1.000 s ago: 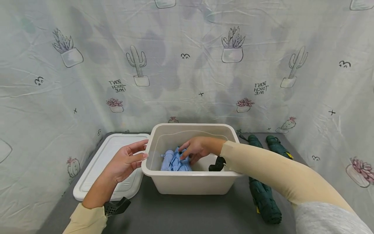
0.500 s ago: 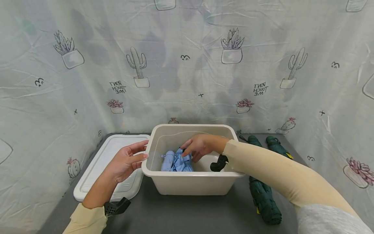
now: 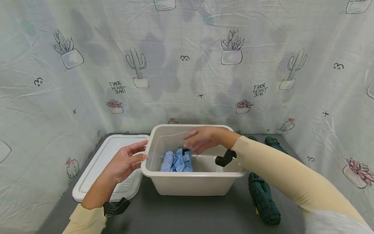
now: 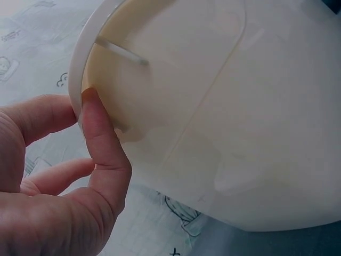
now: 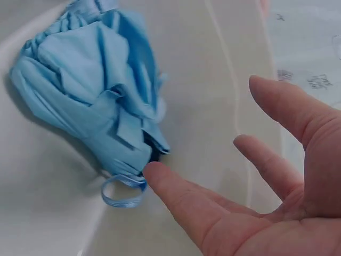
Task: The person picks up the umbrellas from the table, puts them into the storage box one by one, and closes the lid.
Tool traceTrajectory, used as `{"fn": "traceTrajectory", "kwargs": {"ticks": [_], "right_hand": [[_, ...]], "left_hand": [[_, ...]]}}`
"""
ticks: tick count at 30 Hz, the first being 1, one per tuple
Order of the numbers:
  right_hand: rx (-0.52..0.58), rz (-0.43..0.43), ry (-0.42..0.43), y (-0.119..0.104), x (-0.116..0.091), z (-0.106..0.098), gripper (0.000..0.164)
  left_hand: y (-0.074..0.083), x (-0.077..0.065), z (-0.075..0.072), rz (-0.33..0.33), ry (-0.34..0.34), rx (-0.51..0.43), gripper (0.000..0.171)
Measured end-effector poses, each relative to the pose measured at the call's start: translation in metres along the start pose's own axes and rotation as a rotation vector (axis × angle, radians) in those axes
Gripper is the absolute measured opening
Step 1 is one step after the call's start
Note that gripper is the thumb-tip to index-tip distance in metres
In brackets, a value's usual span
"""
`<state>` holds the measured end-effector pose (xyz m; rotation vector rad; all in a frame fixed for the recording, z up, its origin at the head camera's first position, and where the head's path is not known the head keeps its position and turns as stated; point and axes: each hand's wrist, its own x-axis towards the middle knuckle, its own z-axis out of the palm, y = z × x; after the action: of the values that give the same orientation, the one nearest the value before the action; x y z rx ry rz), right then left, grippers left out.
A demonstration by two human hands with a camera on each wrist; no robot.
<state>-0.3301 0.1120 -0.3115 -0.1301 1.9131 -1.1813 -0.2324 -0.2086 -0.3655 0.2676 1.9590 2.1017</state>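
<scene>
A cream plastic storage box point(image 3: 193, 184) stands in the middle of the table in the head view. My left hand point(image 3: 124, 164) pinches its left rim between thumb and fingers, which the left wrist view shows close up. Inside, toward the left, lie two folded light blue umbrellas, one smooth and rolled point(image 3: 167, 161), the other looser and creased point(image 3: 183, 162). My right hand point(image 3: 205, 139) hovers over the box with spread fingers and holds nothing. In the right wrist view a fingertip appears close to the wrist loop end of the creased umbrella point(image 5: 96, 90); contact is unclear.
A white lid point(image 3: 112, 148) lies flat on the grey table point(image 3: 190, 214), left of the box. To the right are dark green folded umbrellas, one near the front point(image 3: 264, 201) and another further back point(image 3: 274, 143), partly hidden by my right arm. A patterned curtain hangs behind.
My right hand has let go of the creased blue umbrella and lifted up and to the right, its fingers straightening. My left hand has stayed on the box rim.
</scene>
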Motion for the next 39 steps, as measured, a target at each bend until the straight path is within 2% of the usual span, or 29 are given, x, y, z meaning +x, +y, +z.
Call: {"fn": "traceTrajectory", "kwargs": {"ticks": [8, 22, 30, 35, 39], "right_hand": [[0.009, -0.12, 0.015, 0.004, -0.022, -0.007, 0.054], [0.005, -0.348, 0.16, 0.024, -0.068, -0.016, 0.053], [0.026, -0.507, 0.277, 0.047, -0.088, -0.019, 0.059], [0.062, -0.585, 0.345, 0.069, -0.098, -0.014, 0.055], [0.045, -0.63, 0.422, 0.086, -0.108, -0.009, 0.053]], "left_hand": [[-0.002, 0.001, -0.002, 0.0, 0.013, 0.018, 0.068], [-0.006, 0.0, -0.001, 0.01, 0.009, -0.002, 0.067], [-0.009, -0.001, -0.001, 0.014, 0.022, -0.013, 0.066], [-0.011, -0.001, -0.002, 0.037, 0.001, -0.015, 0.066], [-0.012, -0.002, -0.003, 0.055, -0.02, -0.03, 0.067]]}}
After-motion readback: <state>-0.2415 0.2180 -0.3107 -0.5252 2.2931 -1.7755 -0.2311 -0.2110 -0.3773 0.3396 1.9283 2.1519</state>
